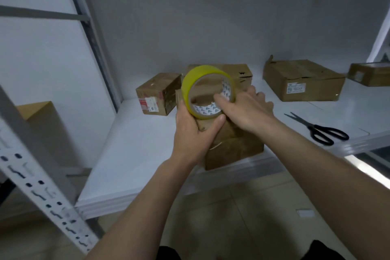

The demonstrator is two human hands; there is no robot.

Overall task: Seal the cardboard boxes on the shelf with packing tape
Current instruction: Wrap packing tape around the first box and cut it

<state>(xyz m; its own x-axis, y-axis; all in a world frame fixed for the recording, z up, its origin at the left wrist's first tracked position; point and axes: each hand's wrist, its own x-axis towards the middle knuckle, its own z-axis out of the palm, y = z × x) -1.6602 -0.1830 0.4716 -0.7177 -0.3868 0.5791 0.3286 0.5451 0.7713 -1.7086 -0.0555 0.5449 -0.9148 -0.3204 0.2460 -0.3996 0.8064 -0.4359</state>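
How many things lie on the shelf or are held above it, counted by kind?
Cardboard boxes: 5
Tape roll: 1, held by both hands
Scissors: 1
Total: 7

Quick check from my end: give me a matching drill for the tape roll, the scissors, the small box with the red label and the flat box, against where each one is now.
Things:
1. tape roll
2. scissors
3. small box with red label
4. flat box

Places:
A. lying on the shelf near its front edge, right side
B. at the back, right of the hands
C. held in both hands over the middle box
D. at the back, left of the hands

Pairs: 1-C, 2-A, 3-D, 4-B
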